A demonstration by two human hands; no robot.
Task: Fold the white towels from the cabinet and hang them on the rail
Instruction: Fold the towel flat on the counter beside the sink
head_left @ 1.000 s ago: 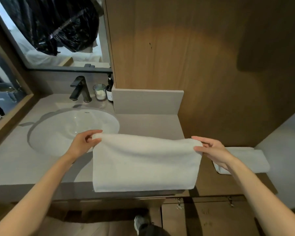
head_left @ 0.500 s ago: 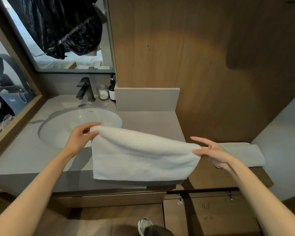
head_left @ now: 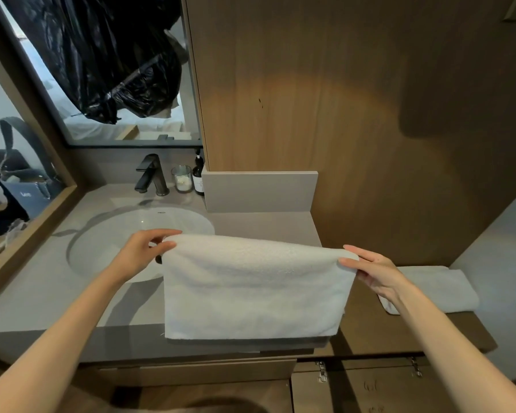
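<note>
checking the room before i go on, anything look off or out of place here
A crumpled black plastic bag hangs in view in the glass behind the faucet, odd for a bathroom; nothing looks spilled or damaged.

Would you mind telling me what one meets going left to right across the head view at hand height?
Left hand, white terry towel held up, right hand, folded white towel on the wooden ledge.

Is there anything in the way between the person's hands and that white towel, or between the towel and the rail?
Nothing stands between them: the left hand and the right hand each pinch a top corner of the towel. No rail shows in this view, so that path cannot be judged.
</note>
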